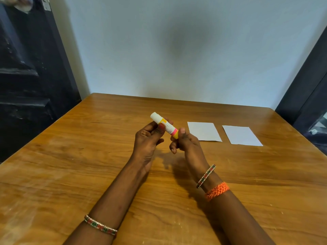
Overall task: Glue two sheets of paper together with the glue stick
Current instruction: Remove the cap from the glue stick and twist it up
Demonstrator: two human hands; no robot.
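A glue stick (164,125) with a white cap, yellow body and pink band is held tilted above the table, cap end up and to the left. My left hand (147,139) grips its middle with thumb and fingers. My right hand (184,141) pinches its yellow bottom end. The cap is on. Two white sheets of paper lie flat and apart on the wooden table (88,165), right of my hands: the nearer sheet (204,131) and the farther-right sheet (241,135). Neither hand touches them.
The table's far edge meets a pale wall. A dark door or cabinet (26,76) stands at the left, and dark furniture (311,103) at the right beyond the table's corner.
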